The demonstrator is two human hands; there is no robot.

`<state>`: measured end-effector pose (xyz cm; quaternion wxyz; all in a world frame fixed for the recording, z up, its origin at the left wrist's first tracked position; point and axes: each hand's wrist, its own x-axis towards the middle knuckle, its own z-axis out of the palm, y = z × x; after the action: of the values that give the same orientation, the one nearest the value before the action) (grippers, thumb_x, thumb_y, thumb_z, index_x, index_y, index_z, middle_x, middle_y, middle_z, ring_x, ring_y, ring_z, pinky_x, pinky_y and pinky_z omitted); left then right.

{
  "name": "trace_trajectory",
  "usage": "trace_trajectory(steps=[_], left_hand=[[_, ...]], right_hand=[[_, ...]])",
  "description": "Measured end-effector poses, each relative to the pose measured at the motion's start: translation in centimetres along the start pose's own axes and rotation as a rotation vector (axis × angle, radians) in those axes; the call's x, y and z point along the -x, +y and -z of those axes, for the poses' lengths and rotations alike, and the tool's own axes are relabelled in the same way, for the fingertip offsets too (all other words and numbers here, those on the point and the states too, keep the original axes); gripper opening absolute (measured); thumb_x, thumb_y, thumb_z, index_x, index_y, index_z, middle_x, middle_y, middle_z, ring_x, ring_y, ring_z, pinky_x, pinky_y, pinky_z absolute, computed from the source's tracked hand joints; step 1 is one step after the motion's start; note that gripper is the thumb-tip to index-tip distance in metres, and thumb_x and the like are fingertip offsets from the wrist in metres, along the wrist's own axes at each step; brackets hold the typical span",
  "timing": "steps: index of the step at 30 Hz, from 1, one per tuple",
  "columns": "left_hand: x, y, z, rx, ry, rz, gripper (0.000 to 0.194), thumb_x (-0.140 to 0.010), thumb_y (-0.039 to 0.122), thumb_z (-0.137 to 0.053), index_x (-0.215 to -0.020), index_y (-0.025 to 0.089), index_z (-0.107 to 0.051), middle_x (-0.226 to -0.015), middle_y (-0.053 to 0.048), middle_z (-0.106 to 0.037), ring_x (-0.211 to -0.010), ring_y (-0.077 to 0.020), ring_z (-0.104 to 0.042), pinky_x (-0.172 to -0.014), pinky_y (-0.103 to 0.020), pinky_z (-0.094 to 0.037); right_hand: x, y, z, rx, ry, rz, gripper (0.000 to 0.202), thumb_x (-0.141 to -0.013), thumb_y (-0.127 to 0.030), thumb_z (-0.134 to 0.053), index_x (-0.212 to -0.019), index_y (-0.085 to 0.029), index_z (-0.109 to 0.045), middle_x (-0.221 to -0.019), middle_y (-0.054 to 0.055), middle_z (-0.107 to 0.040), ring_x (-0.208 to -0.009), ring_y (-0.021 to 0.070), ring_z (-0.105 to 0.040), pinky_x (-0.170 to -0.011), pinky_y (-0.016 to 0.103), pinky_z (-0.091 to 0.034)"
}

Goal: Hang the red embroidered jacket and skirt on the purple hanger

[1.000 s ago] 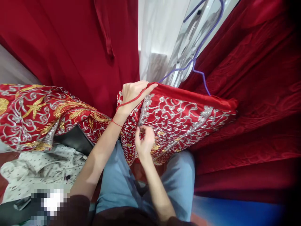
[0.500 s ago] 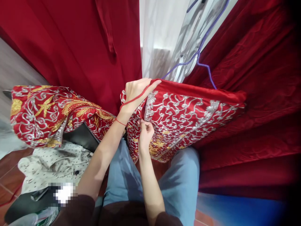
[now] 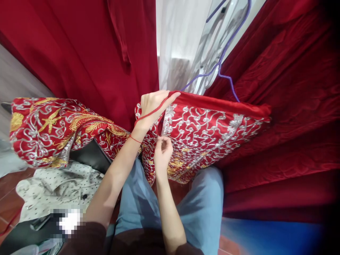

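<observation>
A red skirt (image 3: 202, 124) with silver and gold embroidery hangs across my lap, its plain satin waistband (image 3: 220, 102) along the top edge. My left hand (image 3: 152, 104) is closed on that waistband beside a slit in the cloth. Over this hand runs a loose red cord (image 3: 154, 112). Lower down, at the bottom of the slit, my right hand (image 3: 163, 150) pinches with thumb and finger at the slit's edge; whatever tiny part is between the fingertips is too small to make out. A purple wire hanger (image 3: 219, 65) reaches down behind the waistband.
Another piece of red embroidered cloth (image 3: 50, 131) lies over a dark seat at left. Below it is a white dotted garment (image 3: 58, 187). Plain red cloth (image 3: 79, 46) hangs ahead, patterned dark red drapes (image 3: 287, 117) at right. A blue surface (image 3: 265, 233) shows at lower right.
The view shifts slightly, so the skirt and hanger sit a little further left. My right thumb and finger stay pinched at the slit, with the hand slightly turned. My left hand keeps its hold.
</observation>
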<state>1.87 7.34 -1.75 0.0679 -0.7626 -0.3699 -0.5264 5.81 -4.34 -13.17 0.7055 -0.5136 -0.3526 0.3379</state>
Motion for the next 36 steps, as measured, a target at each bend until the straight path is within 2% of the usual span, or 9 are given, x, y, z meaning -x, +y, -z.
trace_trajectory(steps=[8,13,17,20,23,25,28,32,36], left_hand=[[0.1,0.7,0.6,0.038,-0.035,0.017,0.058,-0.098,0.063,-0.039,-0.06,0.021,-0.052,-0.057,-0.001,-0.053,-0.056,-0.0124,-0.05,-0.056,-0.03,-0.029],[-0.3,0.6,0.6,0.057,-0.058,0.039,0.056,-0.097,0.061,-0.043,-0.06,0.02,-0.054,-0.057,-0.001,-0.053,-0.057,-0.0131,-0.053,-0.057,-0.029,-0.033],[-0.8,-0.9,2.9,0.008,-0.198,0.086,0.044,-0.089,0.064,-0.056,-0.081,0.022,-0.068,-0.068,-0.002,-0.064,-0.066,-0.0163,-0.061,-0.063,-0.029,-0.042],[1.9,-1.2,5.9,-0.005,-0.157,0.176,0.053,-0.087,0.06,-0.06,-0.119,0.019,-0.063,-0.106,-0.011,-0.071,-0.104,-0.0242,-0.065,-0.086,-0.034,-0.05],[8.0,0.6,7.6,-0.108,-0.091,0.332,0.057,-0.088,0.054,-0.059,-0.13,0.017,-0.053,-0.133,-0.016,-0.059,-0.128,-0.0288,-0.055,-0.099,-0.039,-0.048],[12.2,2.2,7.1,-0.13,-0.084,0.428,0.039,-0.089,0.046,-0.059,-0.119,0.021,-0.055,-0.123,-0.013,-0.063,-0.112,-0.0258,-0.064,-0.086,-0.036,-0.054],[15.9,3.3,4.5,-0.144,-0.307,0.505,0.011,-0.09,0.035,-0.056,-0.093,0.025,-0.054,-0.092,-0.004,-0.068,-0.081,-0.0221,-0.068,-0.066,-0.031,-0.048],[16.1,2.1,1.0,-0.001,-0.405,0.508,0.018,-0.091,0.03,-0.044,-0.075,0.024,-0.041,-0.067,0.0,-0.057,-0.061,-0.0168,-0.057,-0.055,-0.027,-0.036],[16.0,1.8,-0.1,0.197,-0.353,0.578,0.025,-0.094,0.032,-0.038,-0.07,0.024,-0.035,-0.058,0.002,-0.048,-0.052,-0.0142,-0.045,-0.053,-0.027,-0.033]], right_hand=[[-0.5,-1.0,-0.1,-0.152,-0.006,-0.048,0.019,-0.083,-0.037,-0.064,-0.079,-0.019,-0.056,-0.075,-0.002,-0.057,-0.072,0.0115,-0.051,-0.07,0.024,-0.042],[0.1,-2.1,0.5,-0.195,-0.044,-0.072,0.018,-0.084,-0.036,-0.063,-0.084,-0.019,-0.058,-0.078,-0.001,-0.06,-0.073,0.012,-0.056,-0.067,0.024,-0.043],[0.1,-2.0,1.4,-0.07,-0.141,-0.073,0.021,-0.084,-0.039,-0.063,-0.081,-0.019,-0.058,-0.068,-0.004,-0.057,-0.059,0.0105,-0.052,-0.059,0.024,-0.041],[-0.3,-1.8,2.1,-0.052,-0.21,-0.135,0.02,-0.083,-0.039,-0.061,-0.081,-0.02,-0.058,-0.06,-0.007,-0.051,-0.049,0.0087,-0.046,-0.051,0.023,-0.036],[-0.7,-1.8,2.6,-0.057,-0.217,-0.146,0.023,-0.082,-0.04,-0.065,-0.079,-0.019,-0.059,-0.057,-0.009,-0.044,-0.047,0.0065,-0.037,-0.047,0.021,-0.029],[-0.8,-1.8,2.6,-0.065,-0.223,-0.15,0.026,-0.081,-0.042,-0.068,-0.077,-0.018,-0.059,-0.056,-0.009,-0.043,-0.048,0.0056,-0.033,-0.046,0.021,-0.027],[-0.6,-1.8,2.4,-0.158,-0.251,-0.216,0.029,-0.078,-0.044,-0.071,-0.077,-0.018,-0.059,-0.054,-0.009,-0.047,-0.041,0.0044,-0.032,-0.041,0.021,-0.025],[-0.2,-1.7,2.2,-0.293,-0.241,-0.268,0.028,-0.077,-0.042,-0.073,-0.077,-0.018,-0.058,-0.055,-0.007,-0.055,-0.035,0.005,-0.04,-0.038,0.021,-0.029],[0.2,-1.8,1.9,-0.32,-0.163,-0.218,0.026,-0.078,-0.038,-0.074,-0.079,-0.017,-0.059,-0.06,-0.005,-0.061,-0.039,0.0053,-0.046,-0.042,0.02,-0.037]])
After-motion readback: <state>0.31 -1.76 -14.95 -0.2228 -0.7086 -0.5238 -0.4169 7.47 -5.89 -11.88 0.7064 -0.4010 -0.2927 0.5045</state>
